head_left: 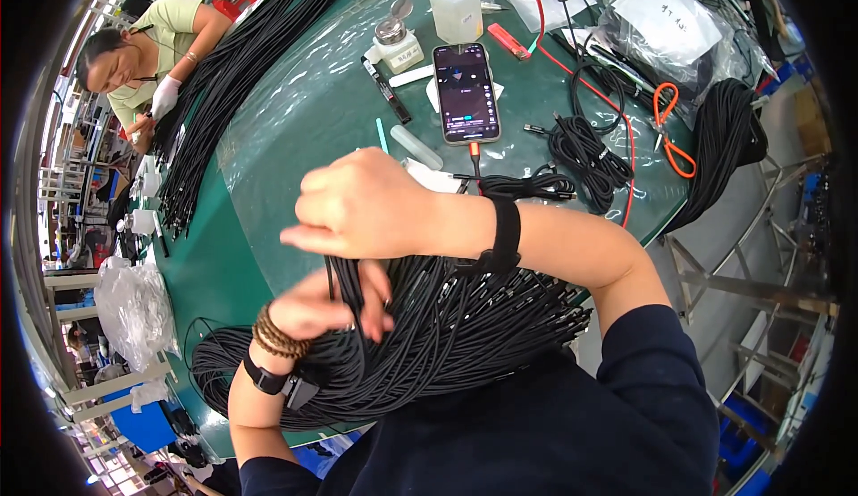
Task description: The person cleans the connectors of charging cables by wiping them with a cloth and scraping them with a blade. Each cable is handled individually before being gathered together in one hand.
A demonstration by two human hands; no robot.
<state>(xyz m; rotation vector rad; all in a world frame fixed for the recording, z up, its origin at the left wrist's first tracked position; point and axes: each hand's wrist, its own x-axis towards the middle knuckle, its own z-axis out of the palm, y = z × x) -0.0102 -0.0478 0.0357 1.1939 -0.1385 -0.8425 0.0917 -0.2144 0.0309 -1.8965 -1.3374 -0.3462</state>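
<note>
A large bundle of thin black cables with small metal-tipped ends lies across the table edge in front of me. My right hand is above it with curled fingers, and a few black cables hang down from beneath it. Just below, my left hand has its fingers around the same strands; it is somewhat blurred by motion. The grip of the right fingers is partly hidden behind the hand. A lit phone lies beyond my hands with an orange-tipped cable plugged in.
On the green table stand two pump bottles, a marker and orange-handled scissors. Coiled black cables lie to the right. At far left a co-worker handles another long cable bundle.
</note>
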